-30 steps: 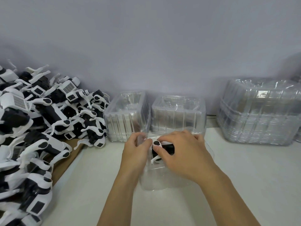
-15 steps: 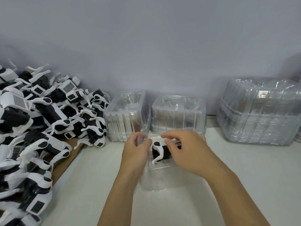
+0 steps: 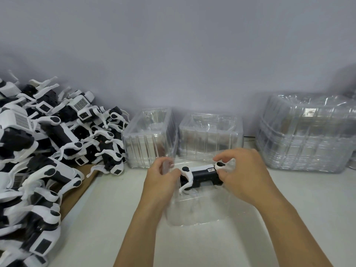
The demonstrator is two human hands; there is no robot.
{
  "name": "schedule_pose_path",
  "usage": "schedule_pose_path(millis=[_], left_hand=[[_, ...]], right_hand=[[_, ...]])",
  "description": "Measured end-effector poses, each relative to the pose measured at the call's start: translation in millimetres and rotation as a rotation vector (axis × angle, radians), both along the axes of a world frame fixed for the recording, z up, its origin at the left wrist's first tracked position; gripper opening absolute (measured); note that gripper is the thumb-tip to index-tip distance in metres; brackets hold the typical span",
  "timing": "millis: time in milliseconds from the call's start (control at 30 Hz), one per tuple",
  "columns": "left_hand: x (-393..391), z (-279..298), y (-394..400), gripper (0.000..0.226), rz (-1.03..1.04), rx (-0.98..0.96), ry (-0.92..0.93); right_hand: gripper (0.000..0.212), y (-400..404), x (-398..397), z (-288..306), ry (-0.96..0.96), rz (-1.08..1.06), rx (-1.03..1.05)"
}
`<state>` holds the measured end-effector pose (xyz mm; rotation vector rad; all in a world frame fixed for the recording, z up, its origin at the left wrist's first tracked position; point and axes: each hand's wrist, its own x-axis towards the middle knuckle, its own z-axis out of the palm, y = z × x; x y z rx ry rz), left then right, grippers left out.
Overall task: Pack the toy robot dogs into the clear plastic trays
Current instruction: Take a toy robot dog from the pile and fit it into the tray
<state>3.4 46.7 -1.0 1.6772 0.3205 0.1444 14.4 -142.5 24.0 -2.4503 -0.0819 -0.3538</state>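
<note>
The black-and-white plastic toy robot dog (image 3: 202,175) is sitting in the clear moulded plastic tray (image 3: 196,212) mid-surface, pinched by the left hand (image 3: 163,180) and right hand (image 3: 240,170). A splayed white leg risks catching the flimsy tray's rim.

Two bare hands: left hand (image 3: 160,180), right hand (image 3: 243,173). One black-and-white toy robot dog (image 3: 202,175) between them, over one clear plastic tray (image 3: 196,211). Two stacks of clear trays behind (image 3: 149,137) (image 3: 211,133); one larger clear stack (image 3: 308,133) at right. Piled toy dogs (image 3: 48,143) at left: too many, too tangled for count.
</note>
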Motion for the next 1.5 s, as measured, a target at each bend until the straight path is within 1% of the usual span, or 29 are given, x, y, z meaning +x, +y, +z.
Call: schedule_pose_path(millis=[67, 167, 200, 233, 333, 400, 500, 533, 600, 700, 800, 900, 1100, 1267, 1500], left_hand=[[0.2, 0.5, -0.4, 0.029, 0.001, -0.011, 0.001], [0.2, 1.5, -1.6, 0.028, 0.012, -0.020, 0.004], [0.2, 1.8, -1.9, 0.028, 0.016, -0.020, 0.007], [0.1, 1.8, -1.9, 0.027, 0.018, -0.021, 0.008], [0.4, 1.0, -1.4, 0.027, 0.018, -0.026, 0.004], [0.5, 0.8, -1.5, 0.026, 0.020, -0.022, 0.003], [1.0, 0.5, -1.8, 0.025, 0.029, -0.021, 0.000], [1.2, 0.4, -1.9, 0.025, 0.031, -0.022, -0.001], [1.2, 0.3, -2.2, 0.026, 0.032, -0.023, -0.003], [0.6, 0.0, -2.4, 0.026, 0.035, -0.025, -0.008], [0.6, -0.2, -2.7, 0.026, 0.041, -0.035, -0.005], [1.2, -0.4, -2.6, 0.026, 0.039, -0.035, -0.012], [2.3, -2.1, -1.8, 0.026, 0.050, -0.032, -0.020], [2.4, -3.1, -1.6, 0.025, 0.050, -0.030, -0.029], [2.0, -2.9, -1.4, 0.025, 0.043, -0.019, -0.030]], right_hand=[[0.026, -2.9, 0.0, 2.9, -0.002, 0.022, -0.010], [0.009, -5.7, -1.1, 12.3, -0.079, 0.068, 0.015], [0.009, -5.3, -2.1, 16.1, -0.082, 0.075, 0.039], [0.015, -4.2, -3.5, 19.5, -0.058, 0.077, 0.048], [0.027, 0.7, -8.6, 25.1, 0.073, 0.110, -0.018], [0.027, 4.2, -11.1, 25.5, 0.141, 0.155, -0.055], [0.018, 7.1, -12.4, 24.5, 0.214, 0.210, -0.126], [0.018, 6.8, -12.4, 24.5, 0.234, 0.221, -0.139], [0.024, 4.1, -12.2, 24.2, 0.273, 0.237, -0.139], [0.033, -1.1, -12.4, 23.9, 0.315, 0.275, -0.070], [0.036, -2.6, -12.3, 24.1, 0.329, 0.298, -0.031], [0.042, -1.7, -13.3, 25.6, 0.314, 0.299, -0.054], [0.049, 12.2, -18.7, 33.7, 0.374, 0.317, -0.291], [0.055, 21.3, -21.5, 35.9, 0.403, 0.300, -0.428], [0.054, 21.5, -18.8, 32.2, 0.406, 0.266, -0.354]])
